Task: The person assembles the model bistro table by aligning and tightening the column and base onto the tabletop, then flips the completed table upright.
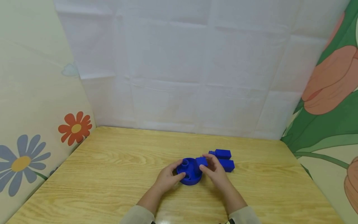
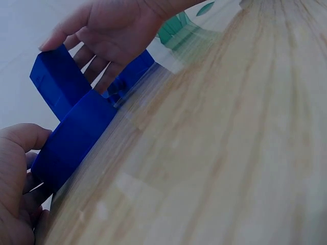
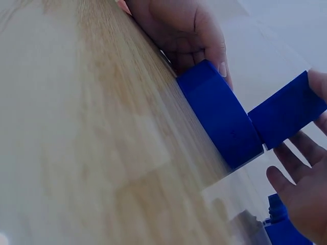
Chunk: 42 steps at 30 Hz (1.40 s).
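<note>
A round blue base [image 1: 190,181] with a raised rim lies on the wooden table, and two short ring-shaped sockets show inside it. Around its left side, my left hand [image 1: 167,178] grips the rim, with the thumb on the near part. My right hand [image 1: 219,175] pinches a blue rectangular block [image 1: 201,161] by its upper end. That block [image 2: 59,84] stands up from the right part of the base in the left wrist view. In the right wrist view its lower end meets the rim of the base [image 3: 219,115]; whatever lies under it is hidden.
Two more blue blocks lie on the table just right of my right hand. The farther block [image 1: 223,154] has a narrow ridged neck pointing left; the nearer block [image 1: 227,165] is partly covered by the hand. A white cloth [image 1: 195,68] hangs behind the table [image 1: 117,174].
</note>
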Motion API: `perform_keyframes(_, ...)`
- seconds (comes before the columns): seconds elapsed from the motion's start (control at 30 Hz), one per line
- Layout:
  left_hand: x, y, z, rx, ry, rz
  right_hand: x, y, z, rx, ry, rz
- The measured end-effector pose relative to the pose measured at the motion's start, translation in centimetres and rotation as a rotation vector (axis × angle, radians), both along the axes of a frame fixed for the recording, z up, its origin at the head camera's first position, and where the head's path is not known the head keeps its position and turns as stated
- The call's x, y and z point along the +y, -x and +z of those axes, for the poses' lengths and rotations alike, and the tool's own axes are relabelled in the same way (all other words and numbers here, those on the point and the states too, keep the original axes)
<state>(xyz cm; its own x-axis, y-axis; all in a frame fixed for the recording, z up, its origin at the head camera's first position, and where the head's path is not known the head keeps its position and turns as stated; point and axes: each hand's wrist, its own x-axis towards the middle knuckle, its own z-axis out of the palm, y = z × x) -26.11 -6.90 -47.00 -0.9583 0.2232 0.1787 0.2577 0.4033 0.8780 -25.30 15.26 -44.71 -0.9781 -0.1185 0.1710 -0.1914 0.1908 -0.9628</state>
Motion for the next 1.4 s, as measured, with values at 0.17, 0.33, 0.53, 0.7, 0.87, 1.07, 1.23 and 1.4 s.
perform_keyframes(0.17, 0.0, -0.1, 0.1, 0.012, 0.016, -0.003, 0.1, 0.0, 0.2, -0.002, 0.039, 0.000)
perform_keyframes(0.33, -0.1, -0.1, 0.1, -0.008, 0.015, -0.011, 0.1, -0.1, 0.3, -0.001, -0.001, -0.017)
perform_keyframes(0.53, -0.1, 0.0, 0.0, -0.008, 0.005, -0.011, -0.5, 0.0, 0.6, 0.001, -0.063, -0.015)
perform_keyframes(0.7, -0.1, 0.0, -0.1, 0.024, 0.008, -0.006, -0.9, 0.3, 0.9, 0.006, -0.084, 0.011)
perform_keyframes(0.87, -0.1, 0.0, -0.1, 0.036, 0.013, -0.011, -1.2, 0.9, 1.0, 0.022, -0.134, 0.029)
perform_keyframes(1.07, -0.1, 0.1, -0.1, 0.020, 0.015, -0.019, -1.3, 1.4, 1.1, 0.013, -0.147, 0.007)
perform_keyframes(1.23, -0.1, 0.1, -0.1, -0.002, 0.010, -0.023, -1.1, 1.6, 0.8, 0.037, -0.116, -0.033)
perform_keyframes(1.4, -0.1, 0.1, -0.1, -0.002, 0.000, -0.013, -0.8, 1.7, 0.6, 0.046, -0.127, -0.072)
